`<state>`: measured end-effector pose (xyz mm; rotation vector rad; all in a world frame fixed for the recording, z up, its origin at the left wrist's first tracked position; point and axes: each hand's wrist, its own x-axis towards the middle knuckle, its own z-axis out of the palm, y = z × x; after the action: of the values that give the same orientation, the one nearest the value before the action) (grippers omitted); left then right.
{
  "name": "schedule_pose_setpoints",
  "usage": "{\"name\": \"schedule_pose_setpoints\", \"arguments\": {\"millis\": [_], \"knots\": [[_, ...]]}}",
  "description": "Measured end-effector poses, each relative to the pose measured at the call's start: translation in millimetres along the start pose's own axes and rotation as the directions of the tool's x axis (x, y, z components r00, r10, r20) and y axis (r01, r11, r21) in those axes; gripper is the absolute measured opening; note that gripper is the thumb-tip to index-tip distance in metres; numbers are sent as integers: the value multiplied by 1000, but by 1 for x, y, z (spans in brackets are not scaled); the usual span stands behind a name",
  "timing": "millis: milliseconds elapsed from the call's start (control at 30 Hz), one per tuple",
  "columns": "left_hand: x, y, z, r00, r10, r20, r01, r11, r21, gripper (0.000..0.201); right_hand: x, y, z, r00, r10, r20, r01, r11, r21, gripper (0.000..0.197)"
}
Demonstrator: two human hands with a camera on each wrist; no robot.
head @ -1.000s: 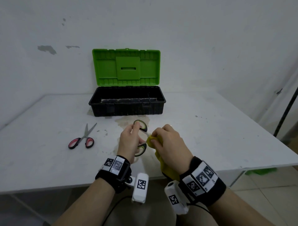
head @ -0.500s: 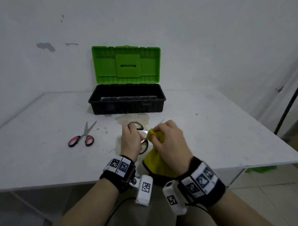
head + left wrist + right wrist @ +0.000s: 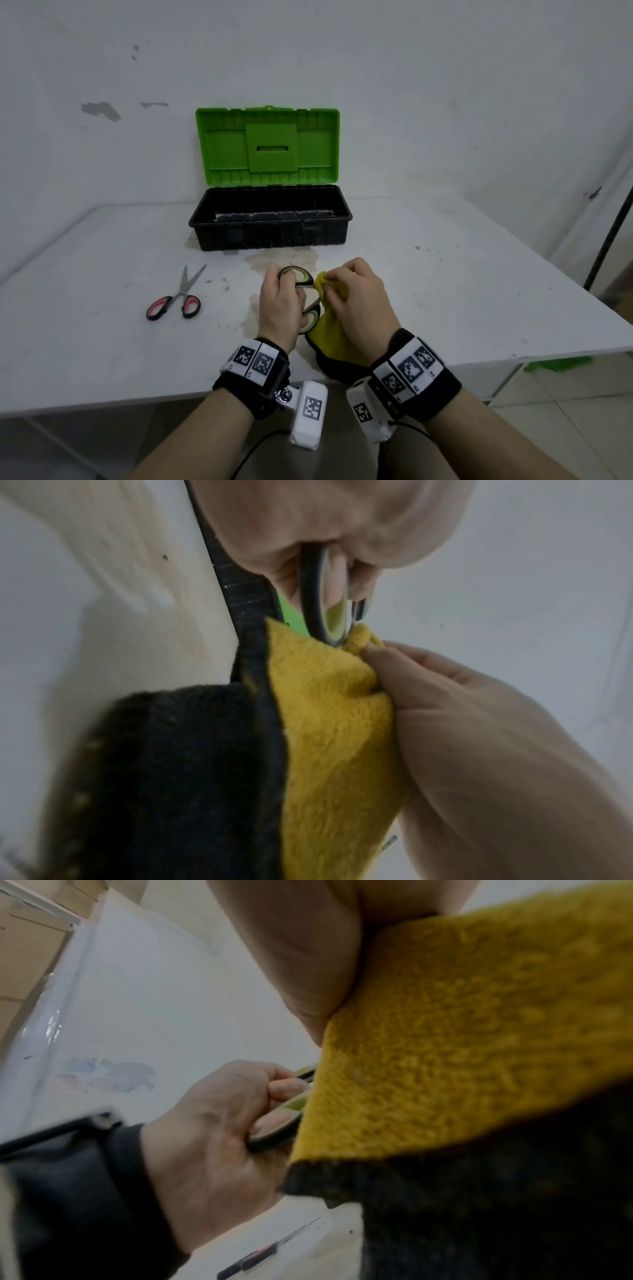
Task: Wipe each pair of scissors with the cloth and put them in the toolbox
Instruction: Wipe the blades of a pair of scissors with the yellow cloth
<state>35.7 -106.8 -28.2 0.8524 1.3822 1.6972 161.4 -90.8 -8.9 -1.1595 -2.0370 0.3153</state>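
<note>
At the near edge of a white table, a person grips a pair of green-handled scissors in the left hand, fingers curled through and around the handle loops. The right hand pinches a yellow cloth bunched against the scissors just right of the handles; the blades are hidden inside the cloth and behind the hand. The cloth's dark reverse side hangs down toward the table edge. From the left wrist, the cloth fills the lower frame, with a handle loop of the scissors touching its upper fold and the right hand's fingers closed on it. From the right wrist, the left hand is seen clenched on the handle.

A second pair, the red-handled scissors, lies flat on the table well to the left, blades slightly parted and pointing toward the far side. The toolbox stands at the far middle of the table, its green lid raised upright against the wall, its black body open. A brownish stain marks the table between the toolbox and the hands.
</note>
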Motion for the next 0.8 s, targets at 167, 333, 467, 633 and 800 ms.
{"name": "schedule_pose_setpoints", "arguments": {"millis": [167,333,467,633,800], "knots": [[4,-4,-2,997,78,5,-78,988,132,16,2,8,1,999,36,3,-36,999,-17,15],[7,-7,-3,989,146,21,-147,968,204,30,-1,11,1,999,33,-20,-33,999,-1,16],[11,-7,0,998,53,-31,-48,986,159,35,-5,0,2,998,-60,2,60,998,6,22],[10,-6,0,999,-32,-8,32,999,15,32,3,2,2,1000,5,26,-5,1000,-13,20],[12,-10,-5,999,-24,-35,26,999,38,34,5,3,-5,999,-38,-28,38,999,-15,15]]}}
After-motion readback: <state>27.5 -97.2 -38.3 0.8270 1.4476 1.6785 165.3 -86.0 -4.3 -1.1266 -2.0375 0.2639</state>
